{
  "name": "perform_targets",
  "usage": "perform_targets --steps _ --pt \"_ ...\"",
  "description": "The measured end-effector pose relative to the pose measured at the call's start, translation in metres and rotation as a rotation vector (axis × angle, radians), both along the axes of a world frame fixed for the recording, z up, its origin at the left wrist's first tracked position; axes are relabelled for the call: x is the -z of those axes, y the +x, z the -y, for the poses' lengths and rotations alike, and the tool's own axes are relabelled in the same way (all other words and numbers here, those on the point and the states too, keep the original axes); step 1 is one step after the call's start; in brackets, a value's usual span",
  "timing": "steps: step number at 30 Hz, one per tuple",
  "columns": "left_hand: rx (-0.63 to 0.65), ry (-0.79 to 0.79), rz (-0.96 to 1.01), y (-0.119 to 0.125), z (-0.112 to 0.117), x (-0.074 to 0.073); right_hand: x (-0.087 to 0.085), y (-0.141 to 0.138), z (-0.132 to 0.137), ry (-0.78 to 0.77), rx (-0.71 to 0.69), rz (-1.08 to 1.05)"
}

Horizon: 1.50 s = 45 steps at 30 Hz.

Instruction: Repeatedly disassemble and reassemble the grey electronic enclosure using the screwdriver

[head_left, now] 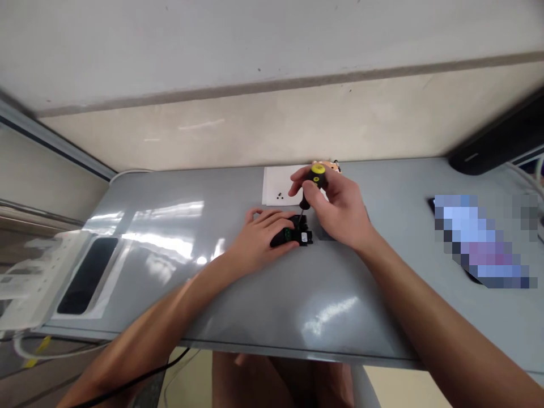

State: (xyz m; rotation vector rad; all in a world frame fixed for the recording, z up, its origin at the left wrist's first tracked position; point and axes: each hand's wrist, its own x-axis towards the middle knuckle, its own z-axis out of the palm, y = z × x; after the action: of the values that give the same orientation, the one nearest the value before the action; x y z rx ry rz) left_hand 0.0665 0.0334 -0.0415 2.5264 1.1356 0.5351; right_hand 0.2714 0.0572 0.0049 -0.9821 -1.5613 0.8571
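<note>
A screwdriver point(315, 180) with a black and yellow handle stands nearly upright, gripped by my right hand point(340, 205). Its shaft points down at a small black device point(302, 235), which has a white label and a bit of green board showing. Spread over the left part of that device, my left hand point(266, 235) holds it against the desk, fingers along the far side and thumb on the near side. Just beyond, several tiny dark screws point(280, 196) lie on white paper point(272, 178). Whether the tip sits in a screw is too small to tell.
The grey desk point(238, 306) runs up to the wall. At left lie a dark phone point(88, 276) and a white power strip point(46, 277). On the right are a pixelated phone point(480, 243) and a black object point(488, 141). An orange figure point(335, 165) peeks out behind my right hand.
</note>
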Motion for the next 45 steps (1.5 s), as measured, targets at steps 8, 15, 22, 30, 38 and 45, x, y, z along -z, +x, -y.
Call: perform_targets --steps 8,15,22,30,38,45 --pt "0.023 0.054 0.001 -0.002 0.001 0.003 0.024 0.001 0.007 0.119 0.207 -0.08" --pt "0.041 0.088 0.005 -0.004 0.0 0.004 0.032 0.001 0.007 0.198 0.217 -0.122" --pt "0.02 0.054 -0.031 -0.004 0.001 0.001 0.033 0.001 0.014 0.224 0.215 -0.127" --pt "0.033 0.089 -0.023 -0.003 0.002 0.001 0.034 0.004 0.017 0.267 0.212 -0.067" --pt "0.027 0.052 -0.029 -0.004 0.003 -0.001 0.029 0.001 0.019 0.276 0.25 -0.105" --pt "0.04 0.054 -0.026 -0.005 0.002 -0.001 0.026 -0.003 0.015 0.221 0.336 -0.213"
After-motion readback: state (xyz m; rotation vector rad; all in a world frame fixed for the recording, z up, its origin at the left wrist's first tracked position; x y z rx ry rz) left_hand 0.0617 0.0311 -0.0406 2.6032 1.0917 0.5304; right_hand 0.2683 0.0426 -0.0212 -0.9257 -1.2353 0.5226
